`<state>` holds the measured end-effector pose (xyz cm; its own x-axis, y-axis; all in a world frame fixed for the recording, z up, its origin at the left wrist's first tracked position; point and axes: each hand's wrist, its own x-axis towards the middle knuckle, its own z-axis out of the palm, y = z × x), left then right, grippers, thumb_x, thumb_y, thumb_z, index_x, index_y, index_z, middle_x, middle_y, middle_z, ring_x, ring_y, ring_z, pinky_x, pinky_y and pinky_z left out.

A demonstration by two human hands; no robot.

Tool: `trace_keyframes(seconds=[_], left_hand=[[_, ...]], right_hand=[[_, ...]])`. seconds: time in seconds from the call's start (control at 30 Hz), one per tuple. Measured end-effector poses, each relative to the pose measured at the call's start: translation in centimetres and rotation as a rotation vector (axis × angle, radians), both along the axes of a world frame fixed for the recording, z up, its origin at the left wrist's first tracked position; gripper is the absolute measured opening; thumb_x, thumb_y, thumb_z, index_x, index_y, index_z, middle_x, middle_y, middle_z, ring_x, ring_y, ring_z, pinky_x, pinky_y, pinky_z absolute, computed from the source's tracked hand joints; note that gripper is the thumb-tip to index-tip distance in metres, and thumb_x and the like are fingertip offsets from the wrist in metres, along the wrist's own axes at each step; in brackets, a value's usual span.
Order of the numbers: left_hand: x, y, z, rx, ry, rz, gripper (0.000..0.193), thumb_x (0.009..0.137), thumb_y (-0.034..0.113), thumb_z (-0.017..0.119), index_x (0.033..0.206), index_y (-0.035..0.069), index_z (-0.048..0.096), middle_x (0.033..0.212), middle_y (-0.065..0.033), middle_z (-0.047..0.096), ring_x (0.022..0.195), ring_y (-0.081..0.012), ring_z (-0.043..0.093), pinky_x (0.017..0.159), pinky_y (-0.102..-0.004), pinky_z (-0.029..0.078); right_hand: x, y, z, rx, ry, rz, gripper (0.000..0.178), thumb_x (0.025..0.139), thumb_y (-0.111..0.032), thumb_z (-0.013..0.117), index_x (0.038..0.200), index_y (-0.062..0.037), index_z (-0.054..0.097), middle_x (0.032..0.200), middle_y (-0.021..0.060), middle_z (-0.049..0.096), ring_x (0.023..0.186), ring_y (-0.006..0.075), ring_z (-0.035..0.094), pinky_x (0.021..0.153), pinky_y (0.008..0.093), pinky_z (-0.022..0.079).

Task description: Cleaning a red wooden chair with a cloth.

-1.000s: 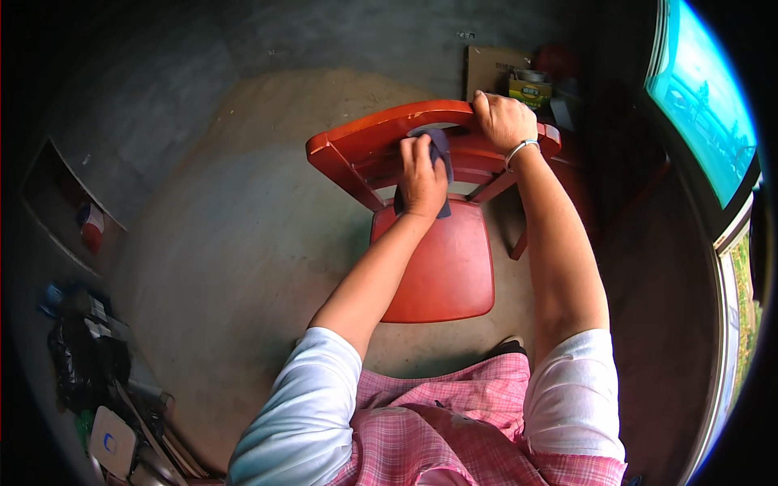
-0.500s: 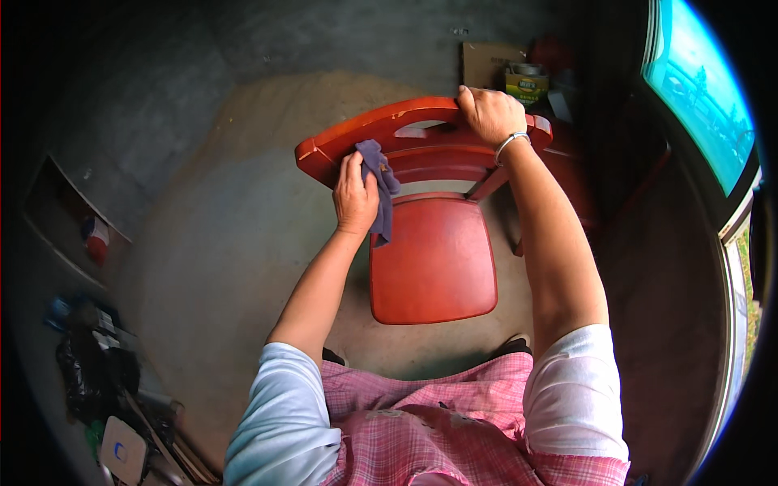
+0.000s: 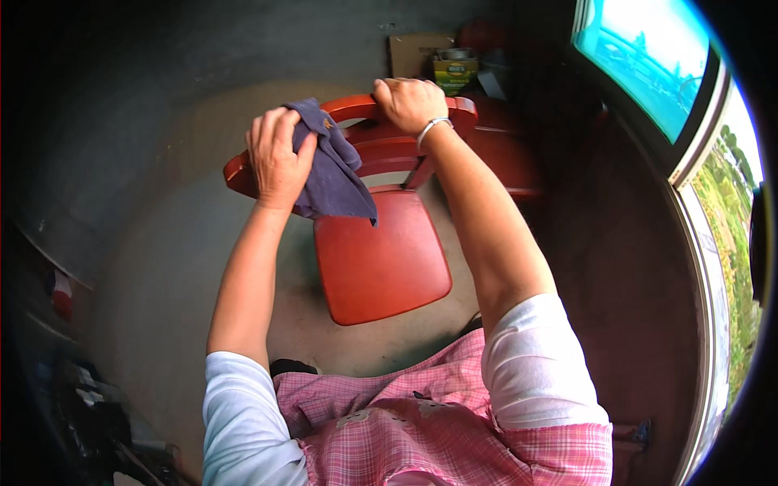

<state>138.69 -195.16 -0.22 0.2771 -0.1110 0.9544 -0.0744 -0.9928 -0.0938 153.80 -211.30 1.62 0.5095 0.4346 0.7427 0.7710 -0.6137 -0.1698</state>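
A red wooden chair (image 3: 384,257) stands before me, its curved backrest on the far side and its seat toward me. My left hand (image 3: 278,158) is closed on a dark purple cloth (image 3: 328,168), up against the left part of the backrest's top rail. The cloth hangs down over the rail, its lower corner reaching over the back of the seat. My right hand (image 3: 412,104), with a silver bangle at the wrist, grips the top rail right of its cut-out slot. Part of the rail is hidden behind both hands and the cloth.
Another dark red chair (image 3: 506,154) stands just beyond on the right. By the far wall are a cardboard box (image 3: 417,57) and a yellow-green carton (image 3: 455,73). A window (image 3: 648,65) lies to the right. Dark bags and clutter (image 3: 97,413) sit at the lower left.
My left hand has moved up onto the top rail with the cloth, which now hangs more spread out. My right hand stays on the rail. The whole view has shifted, so the chair appears further left.
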Motion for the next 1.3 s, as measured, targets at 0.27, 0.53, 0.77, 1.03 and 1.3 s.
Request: trace_keyframes(seconds=[0.27, 0.53, 0.77, 1.03, 1.3], left_hand=[[2.1, 1.5, 0.5, -0.152, 0.176, 0.011, 0.045, 0.075, 0.037, 0.065, 0.106, 0.009, 0.047, 0.105, -0.0111, 0.052, 0.097, -0.0349, 0.053, 0.076, -0.0444, 0.044], [0.6, 1.8, 1.5, -0.343, 0.504, -0.317, 0.047, 0.084, 0.032, 0.060, 0.120, 0.006, 0.042, 0.111, -0.0136, 0.056, 0.098, -0.0292, 0.056, 0.086, -0.0375, 0.042], [0.4, 0.8, 1.4, -0.275, 0.473, -0.173, 0.052, 0.089, 0.051, 0.047, 0.124, 0.012, 0.046, 0.111, -0.0127, 0.058, 0.101, -0.0280, 0.057, 0.087, -0.0373, 0.042], [2.0, 2.2, 3.6, -0.231, 0.840, -0.127, 0.045, 0.091, 0.047, 0.044, 0.093, 0.003, 0.055, 0.077, -0.0170, 0.057, 0.074, -0.0335, 0.054, 0.066, -0.0399, 0.041], [1.6, 2.3, 2.6, -0.118, 0.692, -0.162, 0.030, 0.090, 0.030, 0.054, 0.092, 0.000, 0.053, 0.077, -0.0195, 0.058, 0.071, -0.0352, 0.056, 0.062, -0.0392, 0.042]], right_hand=[[-9.1, 1.3, -5.2, 0.367, -0.164, 0.455, 0.046, 0.067, -0.013, 0.065, 0.111, -0.0124, 0.053, 0.121, 0.0124, 0.045, 0.113, 0.0334, 0.042, 0.085, 0.0449, 0.038], [-10.0, 5.6, -5.9, 0.727, 0.182, 0.429, 0.040, 0.063, 0.007, 0.055, 0.099, -0.0081, 0.044, 0.100, 0.0145, 0.044, 0.097, 0.0354, 0.049, 0.076, 0.0449, 0.045], [-3.8, 0.1, -11.0, 1.171, 0.704, 0.184, 0.019, 0.068, -0.002, 0.056, 0.085, -0.0035, 0.046, 0.081, 0.0150, 0.055, 0.075, 0.0277, 0.055, 0.071, 0.0348, 0.045], [-6.9, -1.2, -1.7, 0.735, -0.192, 0.271, 0.036, 0.067, -0.012, 0.060, 0.101, -0.0053, 0.050, 0.114, 0.0164, 0.047, 0.114, 0.0350, 0.039, 0.099, 0.0493, 0.024], [-3.3, -2.1, -3.7, 0.245, -0.499, 0.168, 0.072, 0.053, -0.024, 0.079, 0.118, -0.0225, 0.049, 0.111, 0.0092, 0.052, 0.102, 0.0262, 0.051, 0.090, 0.0429, 0.033]])
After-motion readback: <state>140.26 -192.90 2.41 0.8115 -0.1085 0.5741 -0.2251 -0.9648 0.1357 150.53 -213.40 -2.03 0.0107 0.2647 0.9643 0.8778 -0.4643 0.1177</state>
